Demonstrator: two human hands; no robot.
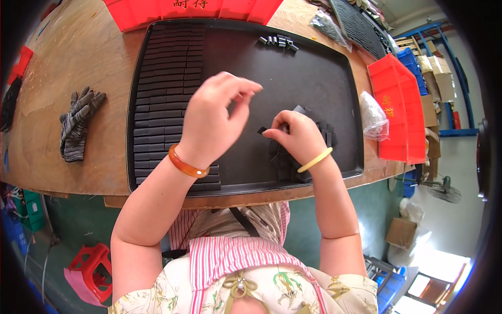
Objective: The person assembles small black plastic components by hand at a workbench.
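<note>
A large black tray (238, 57) lies in front of me on the wooden table. Rows of black rectangular blocks (167, 68) are packed side by side along its left part. Over the tray's middle, by the right edge of those rows, my left hand (212, 112) hovers with thumb and fingers apart and nothing visible between them. My right hand (303, 137) pinches a small black block (263, 130) between thumb and fingertips. Beneath and around that hand sits a loose heap of black blocks (285, 165), partly hidden by it. Several short, shiny dark cylinders (280, 41) lie near the tray's far edge.
Red plastic bins stand beyond the tray (193, 13) and at its right (400, 112). A clear plastic bag (374, 118) rests beside the right bin. Grey knit gloves (81, 123) lie on the table at left. A red stool (91, 272) stands on the floor.
</note>
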